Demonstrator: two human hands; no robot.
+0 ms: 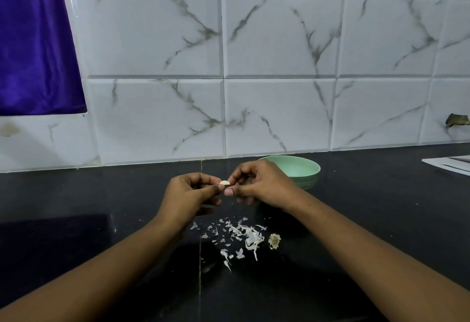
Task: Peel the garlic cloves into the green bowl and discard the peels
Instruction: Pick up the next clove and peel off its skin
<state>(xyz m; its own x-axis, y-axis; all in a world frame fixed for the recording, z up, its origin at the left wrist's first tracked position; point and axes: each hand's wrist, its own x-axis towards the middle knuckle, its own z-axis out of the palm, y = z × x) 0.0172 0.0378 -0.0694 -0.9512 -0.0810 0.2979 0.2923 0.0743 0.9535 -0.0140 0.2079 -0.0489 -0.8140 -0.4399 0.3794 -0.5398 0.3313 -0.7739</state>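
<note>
Left grip [188,194], right grip [264,186]: clove [224,182] (pinched)

I see a white marble-veined tile wall [279,49] behind a glossy black surface [381,194], a purple curtain [35,42] at upper left, and white papers [450,165] far right.

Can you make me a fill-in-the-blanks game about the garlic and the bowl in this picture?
1. The left hand and right hand pinch one garlic clove ____ the countertop.
2. The bowl behind the right hand is coloured ____.
3. The peels lie on the countertop, ____ the bowl.

Missing words: above; green; outside.
</note>
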